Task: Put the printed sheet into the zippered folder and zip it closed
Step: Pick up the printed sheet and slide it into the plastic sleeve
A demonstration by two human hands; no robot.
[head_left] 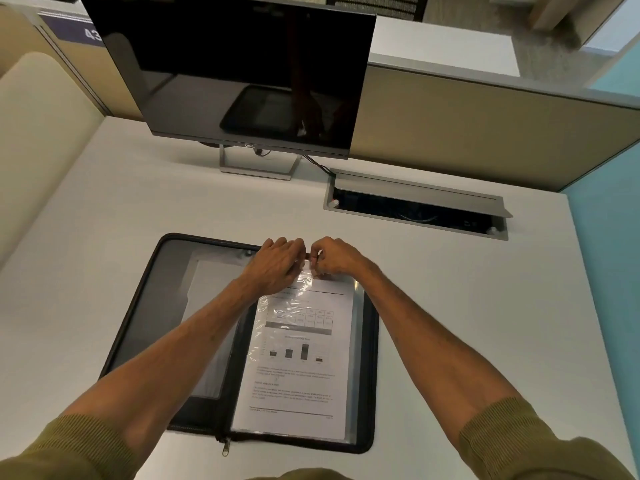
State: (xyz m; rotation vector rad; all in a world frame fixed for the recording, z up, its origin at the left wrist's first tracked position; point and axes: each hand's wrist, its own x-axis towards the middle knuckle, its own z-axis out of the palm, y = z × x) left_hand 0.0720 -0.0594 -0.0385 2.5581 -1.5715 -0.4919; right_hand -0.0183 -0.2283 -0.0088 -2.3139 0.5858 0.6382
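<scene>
On the left half of the desk (467, 306) the zippered folder (162, 323) lay opened flat, its grey pocketed panel bare and its zipper pull (225, 451) hanging loose off the near edge at the spine, so nothing was zipped yet. Above the spine, the left grip (277, 263) came down on the far edge of the folder's right half with its fingers curled over the mouth of the clear sleeve (358, 341); it appeared to be holding that edge, though the fingertips themselves were hidden. Just beside it, almost touching, the right grip (334, 259) was pinched tight on the same top edge of the sleeve, thumb against bent fingers. Below both of them lay the printed sheet (294, 375), with its table, bar chart and text, square on the right half and under the plastic, whose glare wrinkled across its upper part; whether its top margin was fully tucked in could not be told. Paper like this would be light and limp and would buckle if pushed from one corner, so it was best guided by its top edge with both sides kept level, while the slick, thin film needed holding open at the mouth. Closing would likely call for folding the stiff left cover over and taking the small pull. Further right, a cable well (415, 209) sat open in the desk.
</scene>
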